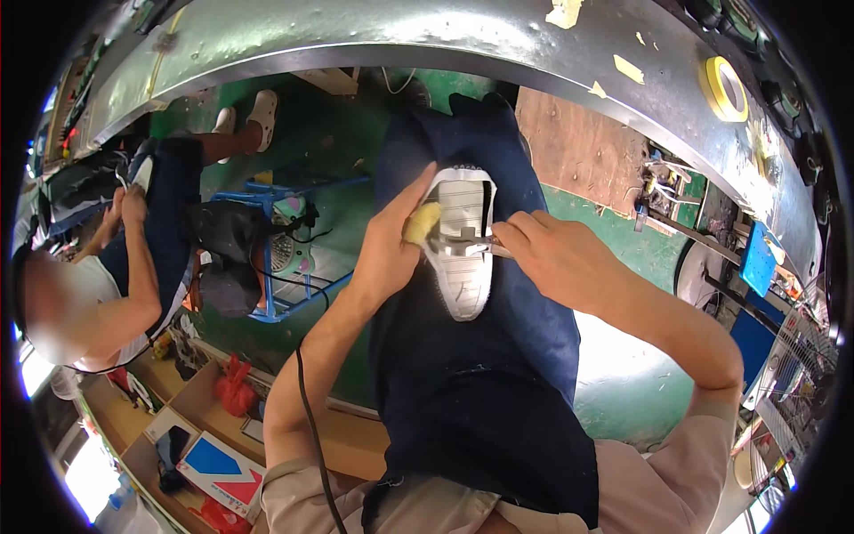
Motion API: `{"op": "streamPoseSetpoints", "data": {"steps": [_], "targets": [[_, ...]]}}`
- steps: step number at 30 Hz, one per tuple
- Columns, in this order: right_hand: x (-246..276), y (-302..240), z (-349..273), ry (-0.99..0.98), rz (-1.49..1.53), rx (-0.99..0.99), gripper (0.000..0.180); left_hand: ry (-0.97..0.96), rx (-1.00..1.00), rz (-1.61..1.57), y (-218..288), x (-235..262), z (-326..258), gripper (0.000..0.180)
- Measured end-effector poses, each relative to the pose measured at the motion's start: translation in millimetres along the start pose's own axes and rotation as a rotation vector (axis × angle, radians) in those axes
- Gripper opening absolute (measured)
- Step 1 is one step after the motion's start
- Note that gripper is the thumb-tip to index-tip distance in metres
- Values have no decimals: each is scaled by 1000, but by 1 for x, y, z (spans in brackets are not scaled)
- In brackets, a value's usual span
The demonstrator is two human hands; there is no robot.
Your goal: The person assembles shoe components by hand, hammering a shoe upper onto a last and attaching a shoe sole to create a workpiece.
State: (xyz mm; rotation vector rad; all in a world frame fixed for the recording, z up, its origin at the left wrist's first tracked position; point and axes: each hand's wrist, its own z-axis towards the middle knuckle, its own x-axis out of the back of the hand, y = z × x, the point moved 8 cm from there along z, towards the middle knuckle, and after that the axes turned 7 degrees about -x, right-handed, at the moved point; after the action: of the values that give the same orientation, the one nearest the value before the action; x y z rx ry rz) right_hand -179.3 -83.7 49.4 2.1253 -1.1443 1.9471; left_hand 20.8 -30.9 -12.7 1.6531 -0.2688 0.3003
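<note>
A white shoe (pixel 464 289) lies sole up across the dark blue apron (pixel 480 383) on my lap. Its pale sole has cross lines, with a black strip along the upper right edge. My left hand (pixel 388 245) grips the shoe's left side, with a yellow cover (pixel 422 222) over the thumb, which presses at the sole's edge. From the right, my right hand (pixel 556 258) closes round a slim metal hand tool (pixel 470 243). The tool's grey end lies across the middle of the sole; its exact kind is hard to make out.
A metal workbench (pixel 356 44) curves along the far side, bearing a yellow tape roll (pixel 727 89). To the left, a person (pixel 133 258) works beside a blue metal frame (pixel 267 303). Wooden bins (pixel 191 392) stand at lower left. A black cable (pixel 307 400) crosses my left arm.
</note>
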Motion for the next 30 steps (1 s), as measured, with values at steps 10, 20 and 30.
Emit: {"op": "streamPoseSetpoints", "data": {"steps": [10, 20, 30], "targets": [[-40, -29, -1, -291, 202, 173, 16, -76, 50, -173, 2, -8, -1, 74], [5, -49, -23, -245, -53, 22, 21, 91, 174, -442, -8, -32, -36, 58], [-90, -41, -47, 45, 542, -337, 32, -64, 691, -1183, -38, -87, -79, 78]]}}
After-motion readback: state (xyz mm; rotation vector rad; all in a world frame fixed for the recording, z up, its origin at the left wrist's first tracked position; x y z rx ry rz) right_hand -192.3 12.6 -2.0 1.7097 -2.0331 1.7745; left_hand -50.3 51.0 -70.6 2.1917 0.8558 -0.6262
